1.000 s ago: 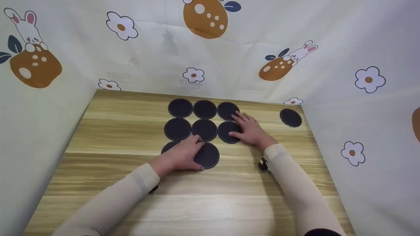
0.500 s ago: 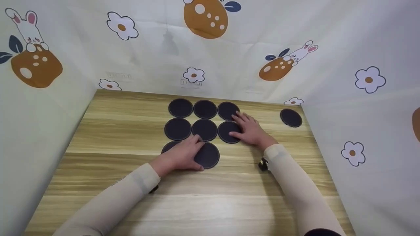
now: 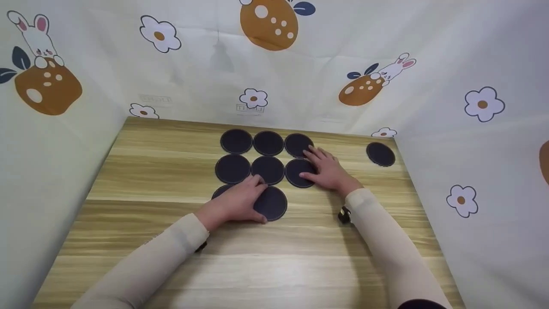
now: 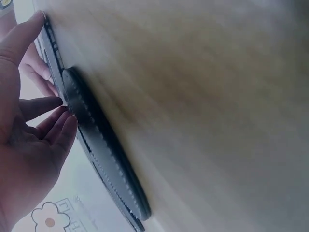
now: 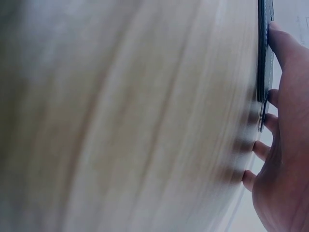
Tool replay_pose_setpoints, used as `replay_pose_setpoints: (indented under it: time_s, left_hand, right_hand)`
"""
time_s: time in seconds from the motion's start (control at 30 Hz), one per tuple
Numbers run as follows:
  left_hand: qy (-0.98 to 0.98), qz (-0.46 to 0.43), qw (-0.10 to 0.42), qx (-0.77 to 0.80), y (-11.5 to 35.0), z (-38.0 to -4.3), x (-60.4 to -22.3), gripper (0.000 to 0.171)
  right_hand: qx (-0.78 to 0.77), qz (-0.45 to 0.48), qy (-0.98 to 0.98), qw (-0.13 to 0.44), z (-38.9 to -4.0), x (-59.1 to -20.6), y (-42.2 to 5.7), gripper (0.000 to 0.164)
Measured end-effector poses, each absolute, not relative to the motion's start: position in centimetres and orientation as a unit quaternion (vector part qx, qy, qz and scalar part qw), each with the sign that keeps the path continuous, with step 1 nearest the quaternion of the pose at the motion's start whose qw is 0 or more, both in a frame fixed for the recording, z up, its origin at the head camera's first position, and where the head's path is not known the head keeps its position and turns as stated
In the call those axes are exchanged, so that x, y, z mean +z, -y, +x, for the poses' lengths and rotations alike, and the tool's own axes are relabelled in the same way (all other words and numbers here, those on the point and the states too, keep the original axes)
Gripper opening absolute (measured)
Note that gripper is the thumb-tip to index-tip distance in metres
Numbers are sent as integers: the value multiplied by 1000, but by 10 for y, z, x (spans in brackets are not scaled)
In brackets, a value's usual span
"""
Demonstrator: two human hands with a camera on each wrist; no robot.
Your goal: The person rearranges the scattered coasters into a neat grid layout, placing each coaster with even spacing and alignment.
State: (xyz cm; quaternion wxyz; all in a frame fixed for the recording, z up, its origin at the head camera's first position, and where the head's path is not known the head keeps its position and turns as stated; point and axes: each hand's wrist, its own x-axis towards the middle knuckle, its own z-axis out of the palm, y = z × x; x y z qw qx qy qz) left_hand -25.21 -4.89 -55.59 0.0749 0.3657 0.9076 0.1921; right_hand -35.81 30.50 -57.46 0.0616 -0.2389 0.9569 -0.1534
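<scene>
Round black coasters with stitched rims lie flat in rows on the wooden table. My left hand spans the front-row coaster, thumb at its near edge and bent fingertips at its far edge. Beneath that hand, the front-left coaster is partly hidden; its edge shows large in the left wrist view. My right hand rests with spread fingers on the right side of the array. Its thumb lies on the middle-row right coaster, its fingertips on the back-right coaster.
A lone coaster lies near the table's back right corner. Further coasters fill the left and middle of the back rows. Pale patterned cloth walls the table at the back and both sides.
</scene>
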Motion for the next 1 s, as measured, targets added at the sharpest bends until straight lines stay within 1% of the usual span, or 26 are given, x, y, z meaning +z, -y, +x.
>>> replay_pose_setpoints:
  time_s: [0.17,0.43,0.6,0.8,1.0]
  left_hand:
    - [-908,359,64,209,57,-256,-547,96]
    - [-906,348,35,239,74,-260,-542,77]
    - [-904,345,19,252,83,-261,-539,69]
    - [-898,346,-5,271,91,-260,-537,61]
    - [-895,344,-16,285,98,-259,-538,58]
  right_hand:
    - [-159,-237,-957,60,-359,-574,-305,93]
    - [-188,-230,-953,63,-362,-573,-305,94]
    - [-226,-226,-946,54,-360,-569,-306,89]
    - [-246,-247,-937,13,-339,-558,-307,80]
    - [-253,-259,-932,-8,-310,-549,-314,75]
